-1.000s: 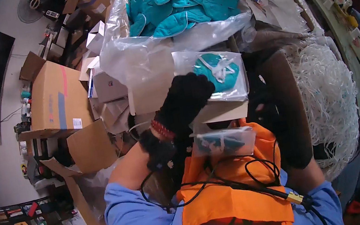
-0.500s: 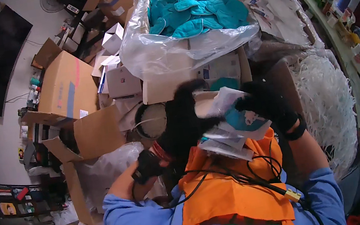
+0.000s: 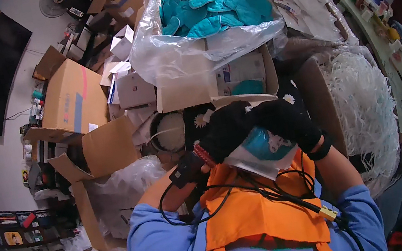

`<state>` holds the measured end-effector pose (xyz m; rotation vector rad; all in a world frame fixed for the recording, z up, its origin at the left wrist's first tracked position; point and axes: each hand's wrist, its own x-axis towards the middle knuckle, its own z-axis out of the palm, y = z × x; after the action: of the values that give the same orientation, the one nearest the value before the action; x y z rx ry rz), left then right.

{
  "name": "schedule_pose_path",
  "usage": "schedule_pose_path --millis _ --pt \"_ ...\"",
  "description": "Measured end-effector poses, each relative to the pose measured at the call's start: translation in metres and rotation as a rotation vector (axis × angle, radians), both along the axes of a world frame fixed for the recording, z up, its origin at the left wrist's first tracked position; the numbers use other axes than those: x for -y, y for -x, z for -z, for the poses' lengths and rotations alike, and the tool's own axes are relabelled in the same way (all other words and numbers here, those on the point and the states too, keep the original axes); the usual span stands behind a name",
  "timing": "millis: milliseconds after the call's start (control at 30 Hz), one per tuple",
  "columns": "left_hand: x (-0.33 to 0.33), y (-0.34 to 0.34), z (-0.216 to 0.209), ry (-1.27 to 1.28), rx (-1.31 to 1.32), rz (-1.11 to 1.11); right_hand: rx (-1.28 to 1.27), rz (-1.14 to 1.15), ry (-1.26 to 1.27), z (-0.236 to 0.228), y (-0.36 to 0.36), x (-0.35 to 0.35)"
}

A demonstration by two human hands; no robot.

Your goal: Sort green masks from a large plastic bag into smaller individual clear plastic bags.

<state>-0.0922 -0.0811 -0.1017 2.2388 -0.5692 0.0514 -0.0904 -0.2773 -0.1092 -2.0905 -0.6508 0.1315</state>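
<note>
Both my hands wear black gloves and meet over my lap, above the orange apron. My left hand [image 3: 228,129] is closed, its fingers pinching near the top edge of a flat packet. My right hand [image 3: 289,123] is closed on the same packet [image 3: 269,145], its fingertips against those of the left. A teal fabric piece shows through the packet's clear front. The packet's upper edge is hidden by my gloves. Just beyond my hands stands an open cardboard box [image 3: 187,92] holding a printed white packet [image 3: 242,68] and a teal piece [image 3: 248,87].
A plastic-lined box [image 3: 149,65] heaped with teal fabric pieces [image 3: 216,5] stands ahead. White stringy material [image 3: 361,110] fills a box at right. Cartons [image 3: 75,95] crowd the left. A round container [image 3: 169,130] sits by my left hand. A black cable [image 3: 275,198] crosses my apron.
My left hand, blurred and spread earlier, has come right to the packet's top edge. My right hand has shifted left to meet it. The loose-looking packets now lie more together.
</note>
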Motion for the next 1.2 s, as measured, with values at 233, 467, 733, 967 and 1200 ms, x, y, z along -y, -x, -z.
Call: schedule_pose_path --millis 233,467,733,967,1200 --pt "-0.002 0.002 0.025 0.143 -0.038 0.092 0.091 0.173 0.275 -0.019 0.018 -0.014" --pt "-0.001 0.010 0.039 -0.127 0.437 0.173 0.507 0.002 0.403 -0.024 0.036 -0.019" --pt "0.003 0.013 0.068 -0.246 0.328 0.121 0.237 -0.184 0.564 -0.035 0.065 -0.029" --pt "-0.017 0.011 0.103 -0.321 0.298 0.090 0.334 -0.435 0.280 -0.065 0.088 -0.023" --pt "-0.073 0.003 0.080 -0.142 -0.074 0.009 0.151 -0.016 0.263 -0.040 0.071 -0.009"
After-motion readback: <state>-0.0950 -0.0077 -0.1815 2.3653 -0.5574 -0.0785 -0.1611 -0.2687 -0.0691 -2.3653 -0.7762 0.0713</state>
